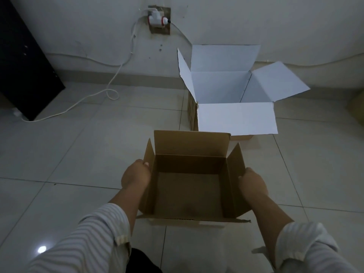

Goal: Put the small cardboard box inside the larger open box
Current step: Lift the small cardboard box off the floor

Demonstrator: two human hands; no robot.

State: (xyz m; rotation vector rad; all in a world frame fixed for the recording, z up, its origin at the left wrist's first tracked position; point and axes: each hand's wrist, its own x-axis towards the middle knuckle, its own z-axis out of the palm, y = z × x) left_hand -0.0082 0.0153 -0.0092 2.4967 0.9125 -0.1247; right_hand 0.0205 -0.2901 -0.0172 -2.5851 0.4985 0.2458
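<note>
A small brown cardboard box (189,190), open at the top and empty, is held between my hands low in the middle of the view. My left hand (136,174) grips its left wall, thumb over the rim. My right hand (253,183) presses on its right wall. Beyond it, to the right, the larger open box (236,117) stands on the floor with its white-lined flaps spread; its near flap hangs toward me. The small box's far flap overlaps the bottom edge of that near flap in the view.
Pale floor tiles (78,154) stretch all around. A dark cabinet (23,62) stands at the far left. A white cable (110,89) runs from a wall socket (157,20) across the floor. The wall lies right behind the larger box.
</note>
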